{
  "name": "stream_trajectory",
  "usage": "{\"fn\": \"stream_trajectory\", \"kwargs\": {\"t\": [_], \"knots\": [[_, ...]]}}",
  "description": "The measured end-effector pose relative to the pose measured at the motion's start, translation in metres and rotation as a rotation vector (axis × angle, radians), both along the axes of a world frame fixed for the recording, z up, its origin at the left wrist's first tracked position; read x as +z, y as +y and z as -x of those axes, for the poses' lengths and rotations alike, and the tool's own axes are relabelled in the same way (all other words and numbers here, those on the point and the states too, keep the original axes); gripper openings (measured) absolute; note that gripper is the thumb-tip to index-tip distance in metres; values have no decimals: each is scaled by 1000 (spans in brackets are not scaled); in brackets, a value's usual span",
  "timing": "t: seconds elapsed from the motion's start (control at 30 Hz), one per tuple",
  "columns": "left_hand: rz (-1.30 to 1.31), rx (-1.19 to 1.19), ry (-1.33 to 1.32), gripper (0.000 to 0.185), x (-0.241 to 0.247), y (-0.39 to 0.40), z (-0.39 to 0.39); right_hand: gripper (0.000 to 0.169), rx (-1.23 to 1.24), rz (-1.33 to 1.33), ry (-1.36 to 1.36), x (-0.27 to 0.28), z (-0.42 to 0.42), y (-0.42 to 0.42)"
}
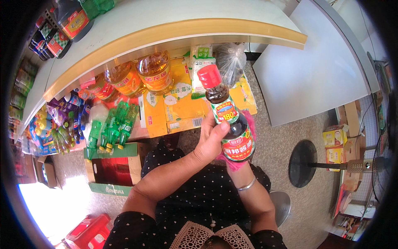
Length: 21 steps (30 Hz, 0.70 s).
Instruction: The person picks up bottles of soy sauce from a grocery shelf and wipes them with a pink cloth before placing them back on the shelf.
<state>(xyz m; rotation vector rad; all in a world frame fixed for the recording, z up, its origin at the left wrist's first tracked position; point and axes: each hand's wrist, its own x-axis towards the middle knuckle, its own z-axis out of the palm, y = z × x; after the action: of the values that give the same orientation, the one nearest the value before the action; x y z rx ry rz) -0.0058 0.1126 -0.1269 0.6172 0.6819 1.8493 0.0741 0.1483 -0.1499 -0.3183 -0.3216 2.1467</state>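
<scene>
In front of my chest a soy sauce bottle [233,124] with a red cap [209,76] and bright labels is tilted, its cap toward the shelf. My left hand [211,140] grips it from the left side, the thumb lying across the front below the neck label. Behind the lower part of the bottle is my right hand [239,172], mostly hidden, with a pink cloth [249,124] around it. The cloth shows on both sides of the bottle and lies against its back. A silver bangle [247,184] circles the right wrist.
Large cooking oil bottles [155,74] stand on flattened yellow cardboard [183,109] under a white shelf [174,29]. Green drink bottles [113,124] lie left, above an open carton [112,172]. A fan base [303,163], metal basin [280,207] and red stool [88,230] stand around me.
</scene>
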Motion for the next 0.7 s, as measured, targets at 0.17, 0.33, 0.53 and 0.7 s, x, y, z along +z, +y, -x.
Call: {"fn": "stream_trajectory", "kwargs": {"t": [0.17,0.33,0.53,0.7], "knots": [[33,-73,-74,61,5,1,7,41,-66,-125,-121,-13,2,5],[33,-201,-179,63,-4,5,17,36,-171,-563,-440,-34,-2,7],[6,-282,-180,65,17,1,17,37,-149,-800,-700,-35,-8,-5],[-39,-270,9,68,10,-3,18,38,-75,-835,-857,-32,-9,-9]]}}
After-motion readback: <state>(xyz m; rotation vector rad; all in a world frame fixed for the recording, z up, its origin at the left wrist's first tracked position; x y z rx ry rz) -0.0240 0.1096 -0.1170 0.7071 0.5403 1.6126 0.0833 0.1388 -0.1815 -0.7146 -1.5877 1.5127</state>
